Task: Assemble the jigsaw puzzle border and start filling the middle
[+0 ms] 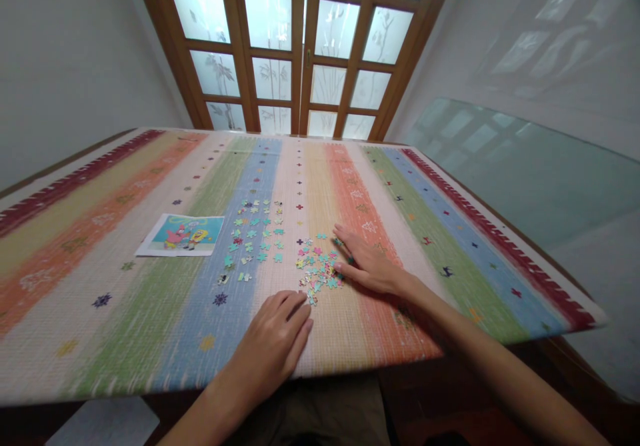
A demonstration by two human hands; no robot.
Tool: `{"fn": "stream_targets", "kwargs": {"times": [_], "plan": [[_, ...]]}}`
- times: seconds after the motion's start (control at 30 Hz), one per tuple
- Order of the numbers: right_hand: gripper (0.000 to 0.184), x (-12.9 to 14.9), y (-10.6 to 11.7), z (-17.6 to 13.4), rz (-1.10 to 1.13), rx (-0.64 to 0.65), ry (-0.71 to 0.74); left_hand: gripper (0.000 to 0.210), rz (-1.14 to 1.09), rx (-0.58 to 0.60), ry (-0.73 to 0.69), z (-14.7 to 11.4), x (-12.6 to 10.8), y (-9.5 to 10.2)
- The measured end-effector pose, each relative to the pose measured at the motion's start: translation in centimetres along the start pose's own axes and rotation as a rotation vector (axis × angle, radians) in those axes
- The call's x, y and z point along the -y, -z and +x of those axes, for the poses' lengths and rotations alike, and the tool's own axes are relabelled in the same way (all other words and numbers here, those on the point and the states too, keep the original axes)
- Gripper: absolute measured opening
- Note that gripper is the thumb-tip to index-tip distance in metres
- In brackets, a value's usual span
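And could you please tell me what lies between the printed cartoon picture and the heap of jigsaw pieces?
In the head view, spaced rows of jigsaw pieces lie between them on the striped tablecloth.

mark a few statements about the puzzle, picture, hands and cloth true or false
1. The right hand is at the right edge of the jigsaw pile. True.
2. Spaced-out jigsaw pieces lie between the cartoon picture and the pile. True.
3. The picture lies right of the pile. False: it lies left.
4. The left hand rests on the picture. False: it is at the pile's near edge.
5. The tablecloth is striped. True.
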State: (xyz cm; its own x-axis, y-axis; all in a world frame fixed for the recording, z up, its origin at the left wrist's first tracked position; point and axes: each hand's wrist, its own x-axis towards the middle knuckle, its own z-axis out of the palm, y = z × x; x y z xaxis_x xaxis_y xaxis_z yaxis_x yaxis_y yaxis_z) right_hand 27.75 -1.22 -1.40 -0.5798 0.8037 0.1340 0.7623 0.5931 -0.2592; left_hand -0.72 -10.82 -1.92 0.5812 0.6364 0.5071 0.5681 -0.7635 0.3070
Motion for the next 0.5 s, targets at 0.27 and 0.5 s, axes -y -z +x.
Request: {"fn": "stream_targets", "kwargs": {"times": [0.27,0.5], "plan": [[0.09,0.3,1.0,-0.9,0.097,-0.068,-0.02,0.03,0.005,0.003,-0.007,-0.7,0.2,-0.6],[0.079,1.6,0.4,-0.2,-0.015,-0.042,0.055,0.034,0.008,-0.019,-0.037,-0.7,0.2,-0.4]]}}
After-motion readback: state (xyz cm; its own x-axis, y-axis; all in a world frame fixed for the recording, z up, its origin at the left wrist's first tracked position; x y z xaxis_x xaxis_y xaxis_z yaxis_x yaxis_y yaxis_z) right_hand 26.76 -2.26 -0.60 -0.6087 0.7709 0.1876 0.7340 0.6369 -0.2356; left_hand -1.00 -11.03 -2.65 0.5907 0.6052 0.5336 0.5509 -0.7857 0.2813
